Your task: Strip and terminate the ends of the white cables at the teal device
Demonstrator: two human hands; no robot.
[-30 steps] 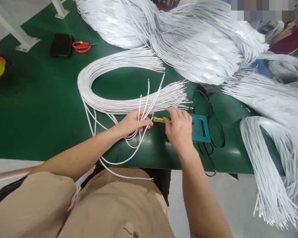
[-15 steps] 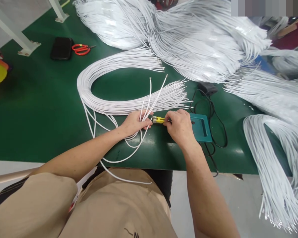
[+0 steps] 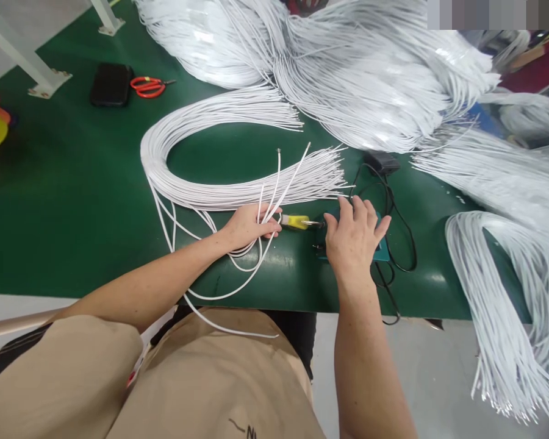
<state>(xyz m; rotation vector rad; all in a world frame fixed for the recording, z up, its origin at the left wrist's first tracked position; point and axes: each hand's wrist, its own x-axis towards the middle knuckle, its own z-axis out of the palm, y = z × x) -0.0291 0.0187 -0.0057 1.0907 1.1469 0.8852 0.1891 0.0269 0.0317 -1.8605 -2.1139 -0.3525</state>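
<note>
Pinching a few loose white cables (image 3: 215,299) between thumb and fingers, the left hand (image 3: 249,227) sits on the near side of a horseshoe-shaped bundle (image 3: 157,146) on the green tabletop (image 3: 64,225). The right hand (image 3: 353,238) spreads over a teal tray (image 3: 384,251), its fingers apart and clamped on nothing. Between the 2 hands, just at the left fingertips, is a yellow-sleeved piece (image 3: 296,222) with metal at its ends; it may be a spring clip, but it's too small from where I stand to be sure. Each cable should feel light and springy, easy to bend but keen to uncurl, and a touch slippery, so a pinch close to the end ought to steady it best. Slim, round and smooth, the strands trail in wide loops past the table's edge, while a silky heap of cables (image 3: 361,79) spreads behind.
</note>
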